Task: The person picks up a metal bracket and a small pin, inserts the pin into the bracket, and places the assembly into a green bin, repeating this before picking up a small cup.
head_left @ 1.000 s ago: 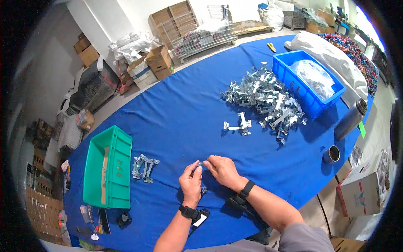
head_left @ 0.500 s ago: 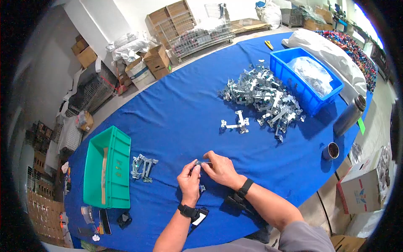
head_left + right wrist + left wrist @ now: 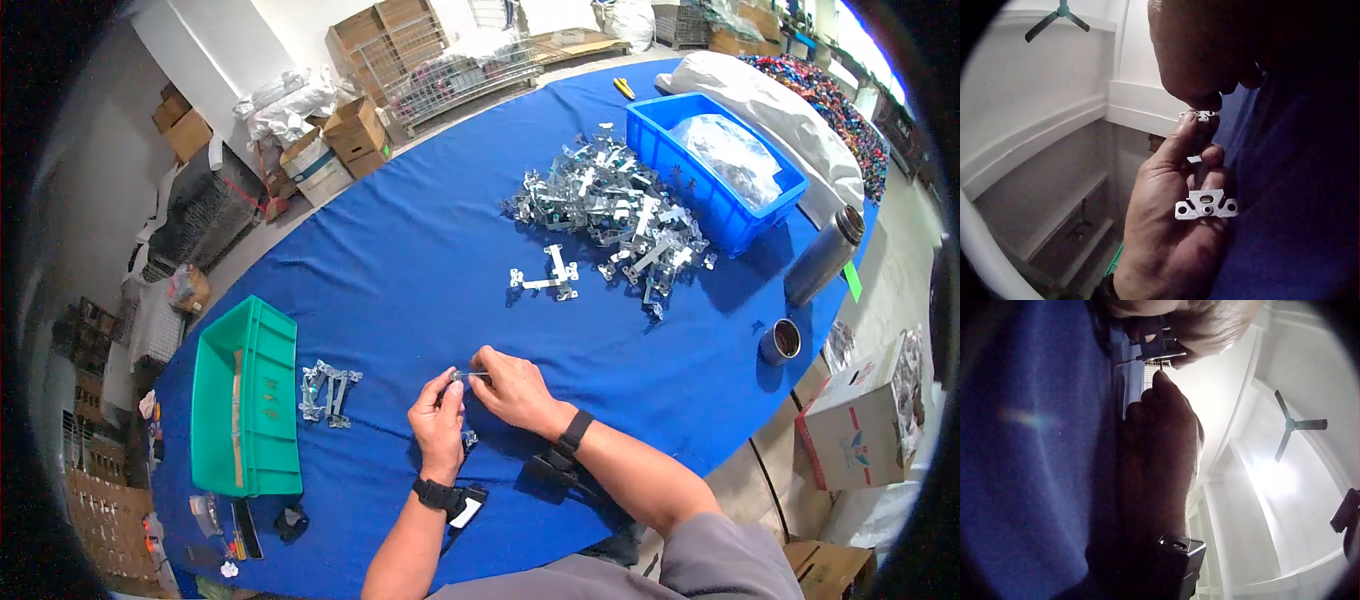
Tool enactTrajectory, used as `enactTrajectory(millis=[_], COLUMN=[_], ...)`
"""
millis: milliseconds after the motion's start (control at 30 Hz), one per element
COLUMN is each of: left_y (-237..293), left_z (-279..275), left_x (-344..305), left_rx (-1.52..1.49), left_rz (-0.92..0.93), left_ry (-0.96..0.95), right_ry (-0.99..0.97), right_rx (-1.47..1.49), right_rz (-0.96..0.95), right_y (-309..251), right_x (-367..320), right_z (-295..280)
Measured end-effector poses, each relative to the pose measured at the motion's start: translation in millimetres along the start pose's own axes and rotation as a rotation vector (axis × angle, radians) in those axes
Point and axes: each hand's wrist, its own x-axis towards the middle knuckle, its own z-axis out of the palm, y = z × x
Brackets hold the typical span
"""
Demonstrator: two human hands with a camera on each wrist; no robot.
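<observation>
Lengthwise, metal bracket [image 3: 1207, 209] in left hand [image 3: 1163, 212] (thumb on end).

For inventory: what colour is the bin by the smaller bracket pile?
The bin is green, clearest in the head view.

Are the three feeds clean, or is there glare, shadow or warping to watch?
Head: fisheye curvature, black corners, glare at upper right. Left wrist: left hand mostly in shadow, ceiling glaring, flare across the cloth. Right wrist: right hand dark, lower bracket fairly clear.
</observation>
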Motion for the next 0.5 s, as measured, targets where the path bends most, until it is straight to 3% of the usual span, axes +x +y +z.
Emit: enactTrajectory(millis=[167,267,400,500], left_y=[1,2,2,-1], left_z=[-3,-2,0,-1], left_x=[0,0,0,1], left_rx=[-0.006,-0.010,0.014,0.012], left_rz=[-0.039,-0.044,-0.027,-0.022], left_ry=[-0.001,-0.006,0.008,0.004], right_ry=[-0.153,-0.039,-0.029,-0.017], right_rx=[-0.174,-0.030,-0.018,-0.022], right_rz=[0.061,0.042,0.071,-0.015], right_y=[7,0,-3,5], right_x=[0,0,-2,0], right_z=[5,3,0,3])
